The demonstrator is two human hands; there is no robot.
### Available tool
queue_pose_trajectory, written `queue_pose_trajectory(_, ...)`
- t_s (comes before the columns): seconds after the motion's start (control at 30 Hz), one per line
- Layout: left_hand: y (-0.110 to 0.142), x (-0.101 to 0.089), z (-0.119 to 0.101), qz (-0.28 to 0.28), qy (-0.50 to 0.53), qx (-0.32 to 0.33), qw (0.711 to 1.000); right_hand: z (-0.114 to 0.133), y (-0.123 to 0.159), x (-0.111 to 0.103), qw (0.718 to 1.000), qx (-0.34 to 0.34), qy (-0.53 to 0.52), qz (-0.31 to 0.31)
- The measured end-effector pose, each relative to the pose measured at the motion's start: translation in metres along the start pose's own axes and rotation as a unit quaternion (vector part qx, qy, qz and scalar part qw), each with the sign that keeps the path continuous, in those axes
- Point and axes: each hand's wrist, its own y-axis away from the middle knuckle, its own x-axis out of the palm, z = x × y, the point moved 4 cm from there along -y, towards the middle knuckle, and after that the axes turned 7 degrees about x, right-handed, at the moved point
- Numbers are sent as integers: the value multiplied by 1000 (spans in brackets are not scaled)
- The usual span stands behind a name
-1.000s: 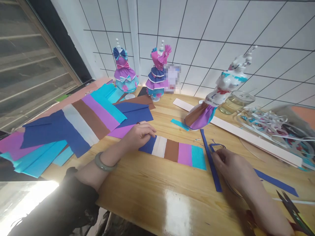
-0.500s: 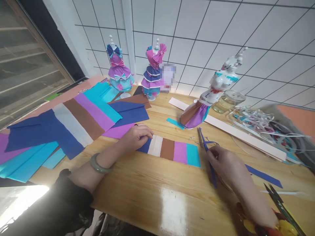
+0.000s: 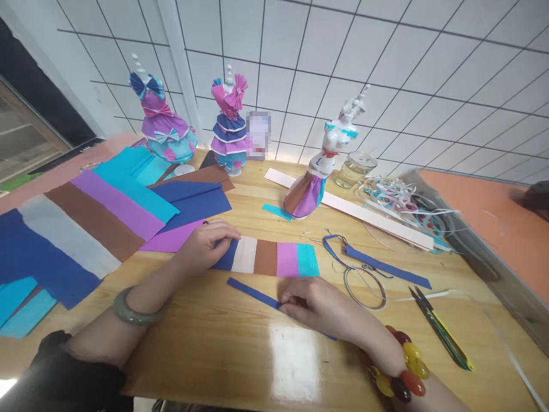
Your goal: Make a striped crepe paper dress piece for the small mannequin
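A small striped crepe paper panel (image 3: 266,257) lies flat on the table, banded blue, white, brown, purple and turquoise. My left hand (image 3: 210,243) is closed at its blue end, fingertips against the paper. In front of the panel, my right hand (image 3: 311,303) pinches a narrow blue crepe paper strip (image 3: 253,292), whose ends show on both sides of the fingers. Another blue strip (image 3: 388,267) lies to the right, by a thin wire ring (image 3: 365,288) and a tangled blue strand. A mannequin (image 3: 323,166) with a striped skirt stands behind the panel.
Two dressed mannequins (image 3: 229,129) stand at the back left. Large striped crepe paper sheets (image 3: 86,223) cover the left side. Thread snips (image 3: 441,329) lie at right. Behind are a pale long strip (image 3: 377,220), a glass jar (image 3: 355,170) and a heap of ribbon scraps (image 3: 398,200).
My right hand has carried the narrow blue strip leftward from beside the ring to in front of the striped panel. My left hand stays on the panel's blue end. The view has shifted right.
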Motion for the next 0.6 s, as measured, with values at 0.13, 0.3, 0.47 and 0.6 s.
queue_pose_trajectory(0.13, 0, 1, -2, 3, 2, 2, 1000, -9, 3, -9, 999, 47, 7, 3)
queue_pose_trajectory(0.3, 2, 0, 0, -7, -2, 3, 1000, -47, 30, -38, 975, 194, 96, -47)
queue_pose_trajectory(0.47, 2, 1, -2, -12, 1, 13, 1000, -94, 63, -51, 919, 339, 167, -111)
queue_pose_trajectory(0.6, 0, 1, -8, -8, 0, 25, 1000, -107, 66, -31, 930, 306, 166, -116)
